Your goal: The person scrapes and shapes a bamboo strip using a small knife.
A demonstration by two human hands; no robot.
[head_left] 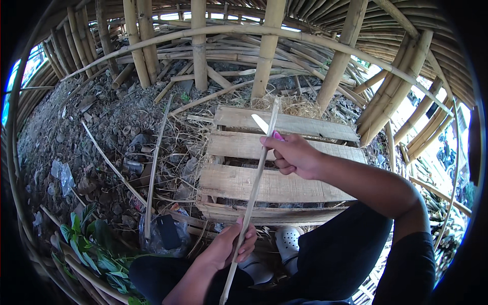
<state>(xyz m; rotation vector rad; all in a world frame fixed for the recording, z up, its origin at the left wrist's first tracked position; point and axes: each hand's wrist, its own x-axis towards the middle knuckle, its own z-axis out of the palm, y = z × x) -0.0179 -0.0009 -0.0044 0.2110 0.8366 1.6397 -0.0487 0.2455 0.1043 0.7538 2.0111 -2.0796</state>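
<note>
- Clearly, the long bamboo strip [252, 190] is the thing in hand: it is thin, pale and nearly straight, and its long axis runs from the lower middle of the view up to the upper middle, leaning a little to the right at the top.
- Its upper end points away from the person, toward the bamboo posts [268, 48]; its lower end comes down between the knees.
- The left hand [231, 244] is closed around the lower part of the strip, with the thumb lying along it.
- The right hand [294, 155] is closed on a knife with a pink handle [277, 135]; the pale blade [261, 123] points up and to the left and touches the strip near its upper part.
- Under the strip lies a wooden pallet [284, 185], and its boards run across, so the strip crosses them.
- Two white perforated clogs [287, 241] are just below the pallet edge.
- At the left, on the stony ground [76, 132], more thin strips lie, and a clear plastic bag [165, 234] with a dark flat thing inside.
- Green leaves [94, 251] are at the lower left.
</note>
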